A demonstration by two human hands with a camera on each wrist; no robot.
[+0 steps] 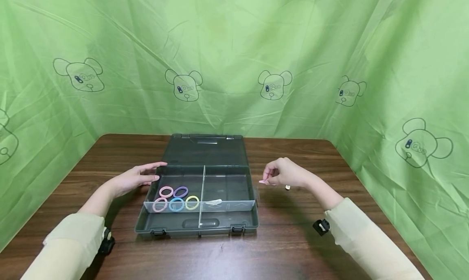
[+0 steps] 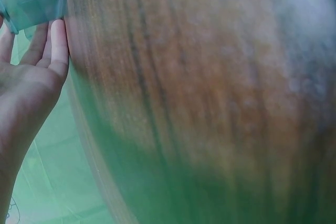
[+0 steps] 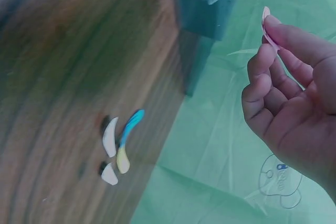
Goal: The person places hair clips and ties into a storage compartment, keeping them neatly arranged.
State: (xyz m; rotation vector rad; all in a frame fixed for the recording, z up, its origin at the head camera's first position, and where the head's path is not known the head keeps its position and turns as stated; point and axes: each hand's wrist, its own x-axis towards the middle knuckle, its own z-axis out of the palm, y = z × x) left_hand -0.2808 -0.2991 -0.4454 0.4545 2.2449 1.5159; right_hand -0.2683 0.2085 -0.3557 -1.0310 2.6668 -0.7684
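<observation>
An open dark grey translucent box (image 1: 227, 186) with clear dividers stands on the table. My left hand (image 1: 133, 179) rests against its left side, fingers extended along the wall; the left wrist view shows the same hand (image 2: 31, 85) touching a box corner. To the right of the box my right hand (image 1: 287, 172) pinches a small, slim pink hair clip (image 3: 266, 22) between thumb and forefinger, held above the table. Several coloured hair ties (image 1: 180, 191), pink, purple, blue and yellow, lie in the left compartment. In the right compartment lies a white hair clip (image 1: 214, 202).
On the table near my right hand lie white clips (image 3: 109, 137), a blue clip (image 3: 132, 124) and a yellow clip (image 3: 123, 160). The box lid (image 1: 205, 152) lies folded back behind the box. A green curtain (image 1: 227, 56) encloses the wooden table (image 1: 278, 247).
</observation>
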